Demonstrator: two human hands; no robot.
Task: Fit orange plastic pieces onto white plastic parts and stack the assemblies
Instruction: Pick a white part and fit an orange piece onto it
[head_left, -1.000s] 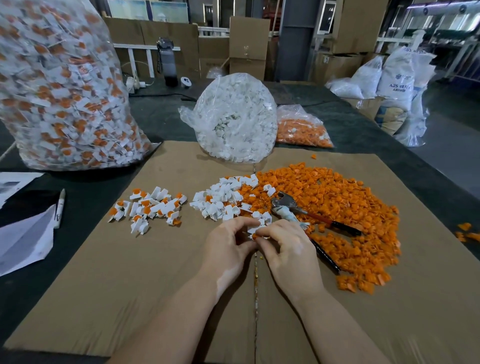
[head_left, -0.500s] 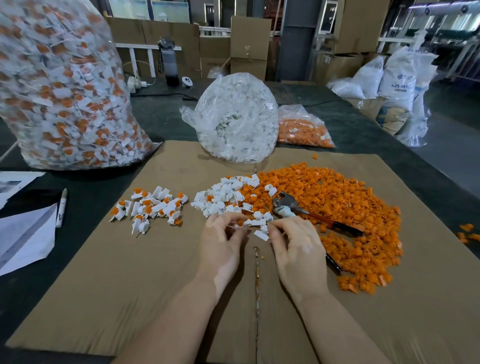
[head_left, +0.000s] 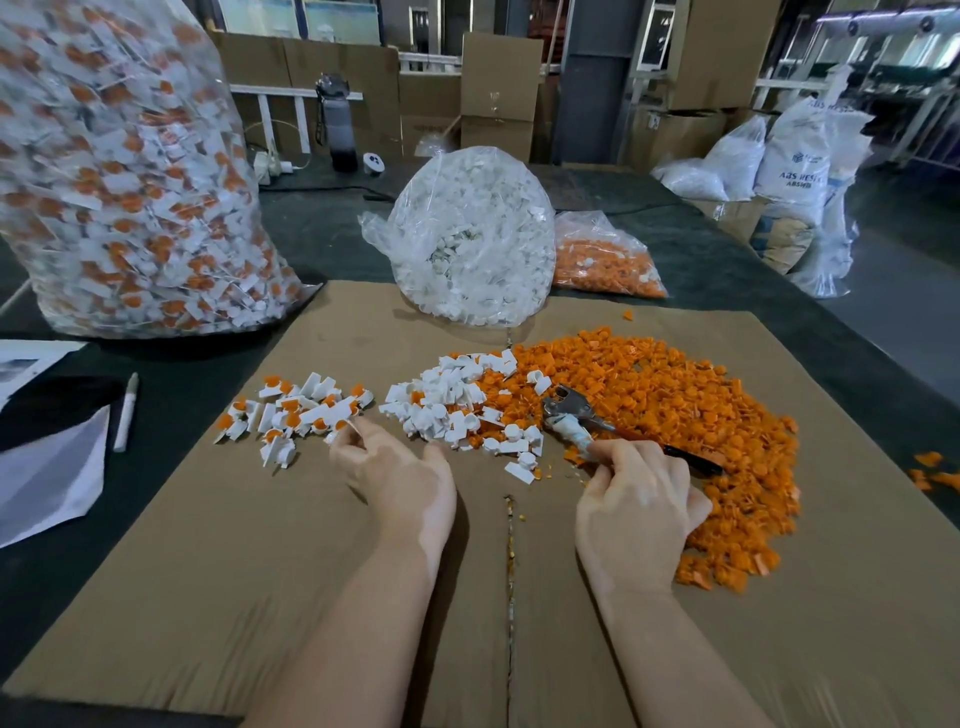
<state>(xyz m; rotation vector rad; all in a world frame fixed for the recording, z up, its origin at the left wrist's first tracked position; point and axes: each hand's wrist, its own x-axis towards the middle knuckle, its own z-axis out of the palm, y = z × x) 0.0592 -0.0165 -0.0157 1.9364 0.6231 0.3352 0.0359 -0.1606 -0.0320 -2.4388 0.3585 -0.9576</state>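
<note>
While both forearms reached in from the near edge across the cardboard sheet (head_left: 218, 571), left hand (head_left: 400, 478) lay palm-down, angled to the far left, fingertips pinching a small white part at the near right edge of the finished assemblies (head_left: 296, 415). Whether that part carried an orange piece could not be told. Right hand (head_left: 636, 512) lay palm-down too, knuckles up, fingers curled around the pale handle of the pliers (head_left: 576, 415), whose metal head rested on the left fringe of the orange pieces (head_left: 675, 415).

Spread as a broad heap over the right half of the cardboard, those orange pieces, touching and partly mixing with the loose white parts (head_left: 457, 405) just to their left. Well apart from that, farther left, the small scatter of assemblies, white with orange inserts, lying flat and not piled.

Beyond the cardboard on the dark table (head_left: 322, 228): a large clear bag of assemblies (head_left: 124, 182) at far left, a bag of white parts (head_left: 472, 239) at centre, a smaller bag of orange pieces (head_left: 602, 260) just right of it. Near the left edge, a white marker (head_left: 126, 410) beside sheets of paper (head_left: 47, 473).
</note>
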